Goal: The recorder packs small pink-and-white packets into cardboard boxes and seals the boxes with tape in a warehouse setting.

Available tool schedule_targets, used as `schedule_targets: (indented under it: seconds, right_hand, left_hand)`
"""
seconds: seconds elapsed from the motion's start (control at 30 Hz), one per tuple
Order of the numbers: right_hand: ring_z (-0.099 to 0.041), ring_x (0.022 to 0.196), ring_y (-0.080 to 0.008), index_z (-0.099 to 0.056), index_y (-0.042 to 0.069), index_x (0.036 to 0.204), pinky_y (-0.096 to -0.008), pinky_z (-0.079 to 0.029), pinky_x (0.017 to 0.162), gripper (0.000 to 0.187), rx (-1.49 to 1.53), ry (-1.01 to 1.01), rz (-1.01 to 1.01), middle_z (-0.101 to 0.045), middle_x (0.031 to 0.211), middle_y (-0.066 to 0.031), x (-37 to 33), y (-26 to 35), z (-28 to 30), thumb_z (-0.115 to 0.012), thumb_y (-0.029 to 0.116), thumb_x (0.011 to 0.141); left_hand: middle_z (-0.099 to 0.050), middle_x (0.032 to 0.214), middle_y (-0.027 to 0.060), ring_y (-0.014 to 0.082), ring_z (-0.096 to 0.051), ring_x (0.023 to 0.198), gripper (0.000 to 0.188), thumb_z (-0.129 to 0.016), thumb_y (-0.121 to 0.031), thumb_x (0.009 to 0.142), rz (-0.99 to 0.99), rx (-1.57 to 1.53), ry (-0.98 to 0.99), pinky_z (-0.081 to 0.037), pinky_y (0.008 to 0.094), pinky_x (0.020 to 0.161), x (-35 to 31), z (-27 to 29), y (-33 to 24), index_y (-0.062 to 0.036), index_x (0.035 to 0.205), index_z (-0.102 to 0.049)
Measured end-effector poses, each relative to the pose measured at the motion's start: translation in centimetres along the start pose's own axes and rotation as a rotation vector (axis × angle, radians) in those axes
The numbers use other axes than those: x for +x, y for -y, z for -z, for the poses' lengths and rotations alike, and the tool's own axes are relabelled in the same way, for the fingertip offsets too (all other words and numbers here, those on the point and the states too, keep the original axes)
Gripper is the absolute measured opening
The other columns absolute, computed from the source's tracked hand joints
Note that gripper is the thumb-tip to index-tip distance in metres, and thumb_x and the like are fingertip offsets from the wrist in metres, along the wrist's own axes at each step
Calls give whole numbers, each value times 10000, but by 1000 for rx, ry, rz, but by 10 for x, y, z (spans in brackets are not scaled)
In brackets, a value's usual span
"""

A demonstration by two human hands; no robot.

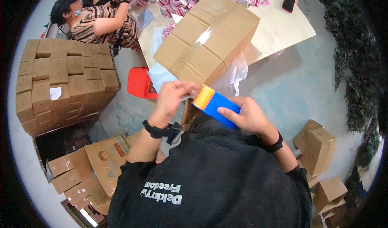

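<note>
My right hand (250,115) is wrapped round a blue tape dispenser (220,111) with an orange front end, held in front of my chest. Close to that orange end, my left hand (173,96) is closed in a pinch. A thin clear strip, which looks like the end of the tape, shows at its fingertips. Just beyond both hands a large brown carton (202,38) sits at the table's near edge, with its taped seam on top. A clear plastic bag (236,72) hangs out beside the carton's right side.
Many small pink-and-white packets (178,0) cover the far table (283,30), where a phone (288,4) lies. A red plastic bin (139,82) stands left. Stacked cartons (64,76) rise farther left; more boxes (319,147) sit at lower right. Another person (101,24) works at far left.
</note>
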State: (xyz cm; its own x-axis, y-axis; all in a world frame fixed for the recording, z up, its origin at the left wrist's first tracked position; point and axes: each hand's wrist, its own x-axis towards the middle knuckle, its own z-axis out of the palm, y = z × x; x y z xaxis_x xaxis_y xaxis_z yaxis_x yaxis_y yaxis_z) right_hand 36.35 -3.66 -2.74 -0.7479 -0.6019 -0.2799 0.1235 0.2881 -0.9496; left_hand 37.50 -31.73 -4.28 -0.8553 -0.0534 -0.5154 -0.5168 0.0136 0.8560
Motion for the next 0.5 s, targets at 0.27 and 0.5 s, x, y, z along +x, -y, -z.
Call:
schedule_targets:
  seconds: [0.27,0.5]
  right_hand:
    - [-645,623,-334,-710,-23,912,-422,-510,634,463,-190,-113,-254,-664,748,-229,-9,-14,-47,-692,439,900]
    - [-641,592,-340,-703,-25,825,-427,-505,612,507,-221,-271,-384,-629,656,-225,-16,-12,-72,-691,478,885]
  left_hand:
    - [-737,860,66,120,-669,772,214,-661,-124,941,-266,314,-310,-511,252,750,109,200,-60,57,1034,-727]
    - [-743,805,30,92,-664,735,250,-673,-228,946,-266,570,-230,-489,232,688,157,194,-29,-2,984,-773]
